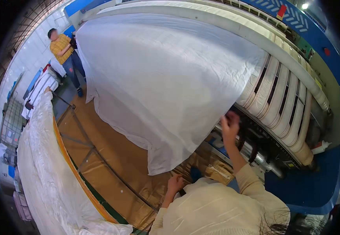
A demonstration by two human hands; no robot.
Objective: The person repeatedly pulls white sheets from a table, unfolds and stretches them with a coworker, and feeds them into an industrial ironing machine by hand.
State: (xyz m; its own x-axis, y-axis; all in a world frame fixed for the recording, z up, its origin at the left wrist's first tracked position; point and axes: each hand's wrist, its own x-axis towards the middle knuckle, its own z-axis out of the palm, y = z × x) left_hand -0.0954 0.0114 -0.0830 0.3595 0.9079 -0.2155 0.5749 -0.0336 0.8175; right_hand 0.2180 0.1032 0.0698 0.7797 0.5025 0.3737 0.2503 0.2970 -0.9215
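Observation:
A large white sheet (158, 82) lies spread over the feed side of a wide machine, its lower part hanging down in front of me. My right hand (230, 127) is raised beside the sheet's right edge, slightly blurred, with thumb and fingers apart and no cloth visible in it. Close to my body, below the hanging hem, my left hand (174, 183) is held low with its fingers curled in. No cloth shows in that hand, and the sheet's bottom corner hangs a little above it.
Padded white rollers or belts (283, 102) show at the machine's right end, above a metal cylinder (262, 160). At left, white fabric (44, 164) is heaped along a metal-framed rack (93, 149). A person in a yellow shirt (60, 49) stands at the machine's far left end. Brown sheeting (111, 164) covers the floor.

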